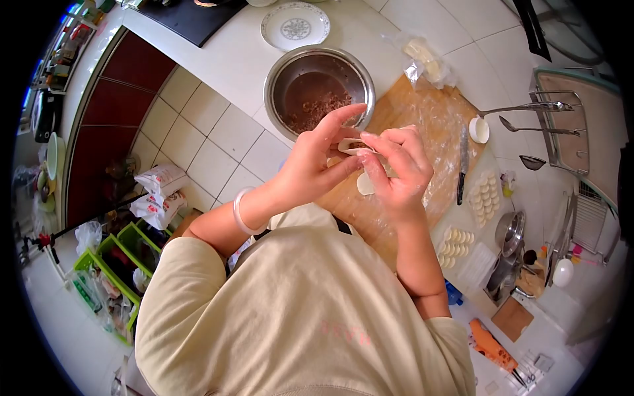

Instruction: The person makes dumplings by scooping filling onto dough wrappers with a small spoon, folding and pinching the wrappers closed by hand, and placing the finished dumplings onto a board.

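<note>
A dumpling (350,146) with some brown filling showing in its open fold is held between both hands above the board. My left hand (316,158), with a pale bangle at its wrist, supports the dumpling from the left, thumb below it and index finger raised. My right hand (399,165) pinches the wrapper's edge with floury fingers. Beneath the hands a round dough wrapper (365,184) lies on the wooden board (416,125), partly hidden by my right hand. Just beyond my left hand stands a metal bowl (269,92) of reddish-brown minced filling (323,109).
A knife (463,165) lies at the board's right edge. Farther right are rows of finished dumplings (485,199) and more dumplings (456,247). Dough in a plastic bag (424,61) rests at the board's far end. A patterned plate (295,26) sits behind the bowl.
</note>
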Motion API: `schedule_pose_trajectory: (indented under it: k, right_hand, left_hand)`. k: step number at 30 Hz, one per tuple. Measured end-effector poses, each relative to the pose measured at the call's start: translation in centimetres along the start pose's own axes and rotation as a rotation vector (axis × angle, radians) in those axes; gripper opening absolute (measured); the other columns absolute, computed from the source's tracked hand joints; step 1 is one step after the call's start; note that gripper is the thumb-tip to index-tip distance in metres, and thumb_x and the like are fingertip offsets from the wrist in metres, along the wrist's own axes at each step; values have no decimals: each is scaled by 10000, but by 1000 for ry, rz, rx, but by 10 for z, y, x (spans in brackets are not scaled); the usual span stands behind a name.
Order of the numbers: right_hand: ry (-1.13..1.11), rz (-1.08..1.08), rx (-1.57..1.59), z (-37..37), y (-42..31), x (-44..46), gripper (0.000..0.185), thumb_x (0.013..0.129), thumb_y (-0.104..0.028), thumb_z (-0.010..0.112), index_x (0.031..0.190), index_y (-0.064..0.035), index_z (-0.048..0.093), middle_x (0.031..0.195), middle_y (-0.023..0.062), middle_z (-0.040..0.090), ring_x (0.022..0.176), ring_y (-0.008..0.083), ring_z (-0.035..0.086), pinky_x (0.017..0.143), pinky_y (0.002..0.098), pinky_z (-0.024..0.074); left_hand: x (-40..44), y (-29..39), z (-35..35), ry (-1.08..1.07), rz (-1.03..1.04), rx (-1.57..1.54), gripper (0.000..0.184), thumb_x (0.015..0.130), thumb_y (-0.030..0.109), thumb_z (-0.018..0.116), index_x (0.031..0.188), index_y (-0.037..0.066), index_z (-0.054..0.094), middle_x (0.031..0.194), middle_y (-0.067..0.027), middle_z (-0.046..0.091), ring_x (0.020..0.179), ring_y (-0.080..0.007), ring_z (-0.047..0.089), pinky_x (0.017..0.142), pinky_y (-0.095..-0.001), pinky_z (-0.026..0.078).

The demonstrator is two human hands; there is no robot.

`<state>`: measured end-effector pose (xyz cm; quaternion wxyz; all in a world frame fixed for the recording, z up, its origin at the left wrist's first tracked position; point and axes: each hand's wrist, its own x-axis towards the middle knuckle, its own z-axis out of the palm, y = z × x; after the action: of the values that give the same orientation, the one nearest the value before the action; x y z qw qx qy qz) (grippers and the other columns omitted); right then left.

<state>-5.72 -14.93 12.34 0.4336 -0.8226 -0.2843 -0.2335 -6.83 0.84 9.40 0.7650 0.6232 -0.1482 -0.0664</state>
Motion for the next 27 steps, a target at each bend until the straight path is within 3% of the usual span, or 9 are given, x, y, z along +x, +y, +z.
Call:
schedule_pose_trajectory:
  k: [6,9,13,15,16,18,27]
  right_hand:
    - [-70,-103,-98,-2,16,-13,170,731,-23,727,897,-21,690,799,70,553,690,208,511,582,300,430]
    - [-38,9,-64,1,14,-14,153,733,-17,724,881,-17,684,791,70,551,684,209,509,576,300,427]
    - [-59,467,251,3,-9,-1,128,740,-25,729,854,-6,673,786,67,551,676,192,506,568,292,425]
    - [-61,578,329,2,-6,0,123,742,-26,730,847,-4,671,785,66,551,674,188,505,566,289,425]
    - [-98,283,136,2,5,-3,125,737,-14,730,846,-2,670,782,66,551,674,185,505,559,287,424]
    - [-138,-17,-53,1,13,-6,129,731,-2,730,845,0,670,780,66,551,674,183,505,552,285,424]
    - [-134,59,-19,5,13,-6,105,740,16,714,830,-1,662,778,74,559,663,183,514,556,290,426]
  left_hand:
    - [1,2,-1,7,-6,21,616,838,3,651,1363,6,329,1052,-139,634,986,-178,624,776,-302,544]
    - [3,5,-3,6,-13,80,619,826,-2,650,1357,4,332,1008,-145,646,924,-177,643,751,-296,545]
    - [4,2,-4,-10,6,167,614,809,-17,636,1345,-3,336,953,-152,659,803,-186,669,704,-297,547]
    - [5,2,-4,-22,10,177,608,809,-19,631,1342,-4,338,952,-153,661,791,-187,670,698,-298,546]
    - [4,2,-5,-29,11,187,601,809,-21,626,1339,-6,341,952,-154,663,779,-188,671,692,-299,546]
    - [5,4,-5,-36,-11,180,604,808,-22,626,1339,-6,339,945,-155,663,778,-192,672,688,-300,544]
    - [8,0,-4,-46,30,262,636,800,-25,623,1354,-17,312,873,-157,655,739,-216,664,668,-306,532]
